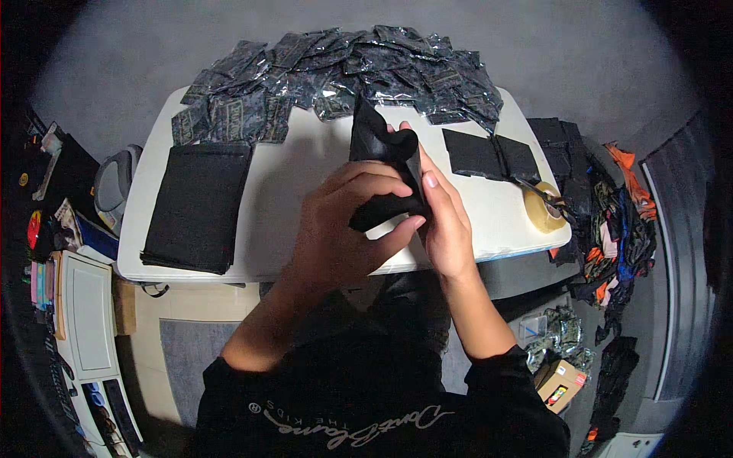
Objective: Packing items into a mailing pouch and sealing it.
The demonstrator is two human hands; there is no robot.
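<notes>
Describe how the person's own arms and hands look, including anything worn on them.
The left hand and right hand are bare, without gloves; no watch or bracelet shows. Short black sleeves leave the forearms uncovered. The black shirt has pale script lettering.

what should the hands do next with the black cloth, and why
Probably smooth the black cloth flat between the left hand and the right hand: it bends in a wavy fold near its top, while the black stack on the table lies flat.
</notes>
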